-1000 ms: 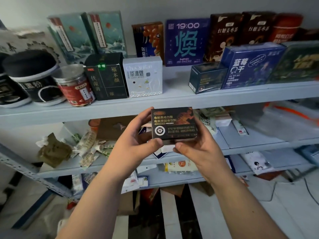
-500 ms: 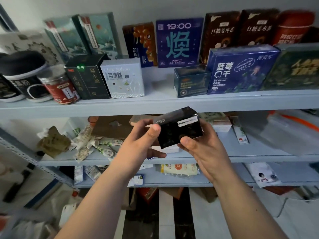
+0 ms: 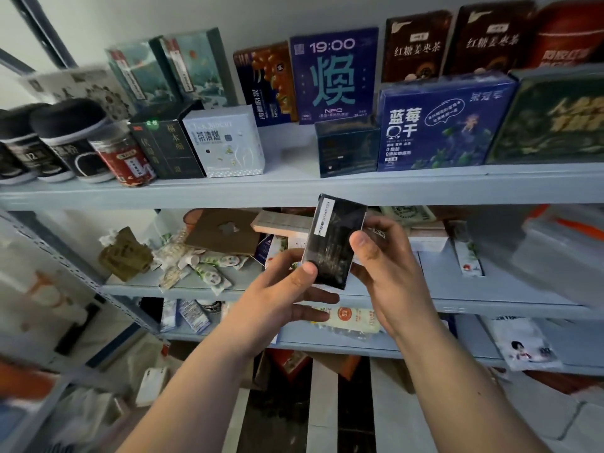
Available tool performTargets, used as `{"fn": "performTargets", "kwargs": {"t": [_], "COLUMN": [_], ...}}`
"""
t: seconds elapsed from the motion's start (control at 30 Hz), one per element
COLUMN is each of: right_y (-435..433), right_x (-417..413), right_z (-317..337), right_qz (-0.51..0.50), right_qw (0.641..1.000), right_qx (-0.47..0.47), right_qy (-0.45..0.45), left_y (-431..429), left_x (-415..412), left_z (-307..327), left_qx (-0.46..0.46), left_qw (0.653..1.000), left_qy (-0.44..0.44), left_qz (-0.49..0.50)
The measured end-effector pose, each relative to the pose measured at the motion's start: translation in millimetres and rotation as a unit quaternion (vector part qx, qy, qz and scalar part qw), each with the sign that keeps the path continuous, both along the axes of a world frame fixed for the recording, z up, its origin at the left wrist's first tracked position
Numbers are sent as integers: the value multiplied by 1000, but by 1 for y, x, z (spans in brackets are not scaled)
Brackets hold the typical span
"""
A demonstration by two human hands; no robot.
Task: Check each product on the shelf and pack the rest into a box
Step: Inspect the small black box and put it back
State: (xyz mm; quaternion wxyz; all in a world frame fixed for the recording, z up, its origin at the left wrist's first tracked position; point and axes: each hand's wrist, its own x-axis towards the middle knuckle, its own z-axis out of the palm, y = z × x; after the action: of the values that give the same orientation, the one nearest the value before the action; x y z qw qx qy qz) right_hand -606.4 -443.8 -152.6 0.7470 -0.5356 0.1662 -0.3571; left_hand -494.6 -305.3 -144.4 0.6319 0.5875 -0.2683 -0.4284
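Box [image 3: 333,243]: 1, black | hands gripping it: 2 | left hand [image 3: 279,295] | right hand [image 3: 389,282]

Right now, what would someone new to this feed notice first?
The small black box, stood on end at mid-frame just below the top shelf, gripped by the left hand and right hand. Above it, the purple 19:00 box stands at the back of that shelf, a blue blueberry box right of it.
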Motion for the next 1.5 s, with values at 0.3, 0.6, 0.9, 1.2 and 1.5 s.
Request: {"fn": "performTargets", "kwargs": {"t": [0.3,0.6,0.9,1.2,1.5], "right_y": [-7,-11,-11,-11,-11], "right_x": [-25,-39,-45,-36,-36], "right_z": [0,-8,-7,-10,-2], "right_qz": [66,65,30,25,24], "right_qw": [994,989,972,976,980], "right_qx": [-80,-126,-221,-199,-192], "right_qy": [33,35,68,82,53], "left_y": [-5,-9,-8,-8,-11], "left_x": [-14,-18,-20,-13,-8], "left_z": [9,14,28,20,19], "left_qx": [21,-13,-95,-129,-140], "left_qw": [996,988,982,983,989], "left_qy": [-81,-152,-158,-127,-23], "left_qz": [-37,14,-40,-21,28]}}
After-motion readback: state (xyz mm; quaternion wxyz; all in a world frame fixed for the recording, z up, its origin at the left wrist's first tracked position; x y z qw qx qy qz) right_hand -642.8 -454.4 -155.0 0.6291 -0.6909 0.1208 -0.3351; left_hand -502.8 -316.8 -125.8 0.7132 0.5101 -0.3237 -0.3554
